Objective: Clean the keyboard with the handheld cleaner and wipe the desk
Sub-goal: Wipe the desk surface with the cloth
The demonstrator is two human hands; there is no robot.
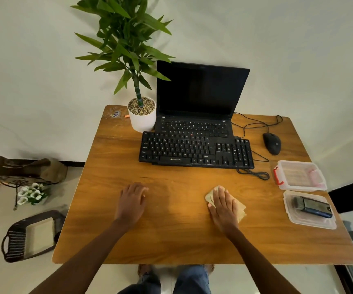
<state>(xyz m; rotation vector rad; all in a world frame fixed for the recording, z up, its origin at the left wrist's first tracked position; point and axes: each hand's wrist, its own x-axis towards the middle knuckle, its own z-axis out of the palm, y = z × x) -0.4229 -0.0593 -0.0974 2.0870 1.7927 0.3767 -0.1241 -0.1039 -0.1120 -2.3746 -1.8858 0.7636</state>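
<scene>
A black keyboard (194, 151) lies on the wooden desk (171, 234), in front of an open black laptop (199, 98). My right hand (223, 205) presses flat on a folded beige cloth (240, 210) on the desk's near right part. My left hand (132, 201) rests flat on the bare wood at the near left, holding nothing. The dark blue handheld cleaner (312, 206) lies in a clear plastic lid or tray (298, 221) at the right edge.
A clear box with a red latch (300, 176) stands behind the tray. A black mouse (272, 143) and its cables (254, 172) lie right of the keyboard. A potted plant (142, 115) stands at the back left. Bags and a tray (31, 236) sit on the floor at left.
</scene>
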